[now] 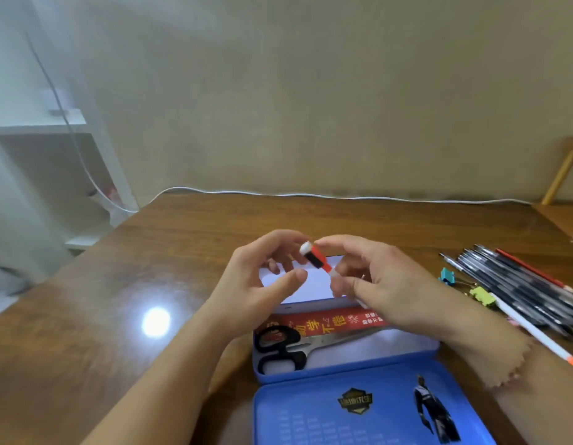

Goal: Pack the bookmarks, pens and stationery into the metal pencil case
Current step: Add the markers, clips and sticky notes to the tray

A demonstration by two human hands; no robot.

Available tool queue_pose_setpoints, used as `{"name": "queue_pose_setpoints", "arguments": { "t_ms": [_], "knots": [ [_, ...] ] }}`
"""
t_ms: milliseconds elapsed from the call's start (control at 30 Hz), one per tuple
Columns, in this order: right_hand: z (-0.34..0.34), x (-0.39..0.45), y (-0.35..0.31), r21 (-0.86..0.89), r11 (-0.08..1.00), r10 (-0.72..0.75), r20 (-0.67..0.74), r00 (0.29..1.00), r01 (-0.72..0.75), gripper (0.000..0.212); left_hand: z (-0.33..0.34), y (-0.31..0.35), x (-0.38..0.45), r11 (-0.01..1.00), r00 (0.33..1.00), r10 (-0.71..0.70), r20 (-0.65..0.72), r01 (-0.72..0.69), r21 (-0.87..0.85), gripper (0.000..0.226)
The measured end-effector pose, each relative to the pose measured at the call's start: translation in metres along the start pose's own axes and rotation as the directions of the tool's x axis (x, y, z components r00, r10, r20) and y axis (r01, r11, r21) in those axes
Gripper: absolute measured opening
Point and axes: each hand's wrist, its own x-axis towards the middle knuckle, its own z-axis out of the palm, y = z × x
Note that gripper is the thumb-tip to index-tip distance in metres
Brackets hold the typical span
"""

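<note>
A small red, black and white stationery piece (315, 258) is held above the desk. My right hand (384, 284) pinches it between fingertips and thumb. My left hand (266, 277) is beside it, fingers curled, fingertips close to its white end; contact is unclear. Below lies the open blue metal pencil case (343, 369), its lid (359, 409) folded toward me. Inside are black-handled scissors (285, 348) and a red bookmark (327, 322) with printed characters. A row of pens and pencils (516, 284) lies at the right.
A teal binder clip (446, 275) and a yellow one (481, 295) sit left of the pens. A white pencil with an orange end (535, 332) lies near my right forearm. A white cable (343, 196) runs along the desk's far edge. A wooden stand (561, 200) is at far right.
</note>
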Motion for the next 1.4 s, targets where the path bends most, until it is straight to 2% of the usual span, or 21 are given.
{"name": "queue_pose_setpoints", "arguments": {
  "t_ms": [67,200,400,500,567,633,733,833,900,1000,1167,1333,1400],
  "knots": [
    [0.007,0.0,0.001,-0.116,0.993,-0.002,-0.037,0.999,-0.003,0.034,-0.001,0.0,0.0,0.998,1.0,-0.01,0.027,0.012,-0.067,0.024],
    [0.013,0.001,0.003,-0.209,0.977,-0.055,-0.056,0.997,0.043,0.02,-0.001,-0.005,0.002,0.999,0.998,-0.049,0.043,0.049,0.02,0.002],
    [0.009,0.004,0.014,-0.257,0.963,-0.101,-0.082,0.991,0.077,0.013,-0.011,-0.013,0.002,0.995,0.996,-0.083,0.021,0.084,-0.047,0.006],
    [0.013,0.006,0.019,-0.352,0.928,-0.151,-0.051,0.987,0.123,0.011,-0.013,-0.012,0.001,0.99,0.982,-0.135,0.132,0.129,0.051,0.012],
    [0.016,0.005,0.021,-0.438,0.886,-0.184,-0.023,0.983,0.155,0.01,-0.016,-0.014,0.0,0.978,0.969,-0.165,0.181,0.138,0.153,0.013],
    [0.018,0.004,0.021,-0.532,0.822,-0.232,0.012,0.973,0.202,0.01,-0.018,-0.016,-0.001,0.963,0.967,-0.188,0.174,0.147,0.225,0.013],
    [0.027,0.002,0.02,-0.68,0.683,-0.3,0.072,0.951,0.267,0.013,-0.017,-0.016,-0.002,0.945,0.943,-0.228,0.244,0.153,0.289,0.009],
    [0.039,0.004,0.022,-0.763,0.589,-0.343,0.064,0.937,0.268,0.003,-0.015,-0.017,-0.003,0.923,0.908,-0.259,0.33,0.132,0.361,0.009],
    [0.043,0.005,0.021,-0.759,0.602,-0.348,0.029,0.937,0.247,0.003,-0.014,-0.018,-0.003,0.916,0.897,-0.269,0.351,0.126,0.381,0.011],
    [0.044,0.004,0.017,-0.762,0.617,-0.324,-0.019,0.946,0.196,0.017,-0.014,-0.018,-0.003,0.911,0.889,-0.286,0.358,0.135,0.39,0.015],
    [0.037,0.004,0.012,-0.686,0.726,-0.17,-0.106,0.98,0.052,0.026,-0.014,-0.019,-0.002,0.916,0.89,-0.284,0.358,0.141,0.376,0.01],
    [0.035,0.004,0.005,-0.684,0.727,-0.129,-0.059,0.99,0.054,0.029,-0.012,-0.019,-0.002,0.904,0.885,-0.292,0.363,0.131,0.407,0.011],
    [0.019,0.003,-0.005,-0.659,0.752,-0.118,-0.086,0.989,0.032,0.03,-0.012,-0.019,-0.002,0.903,0.883,-0.296,0.364,0.135,0.408,0.011]
  ]
}}
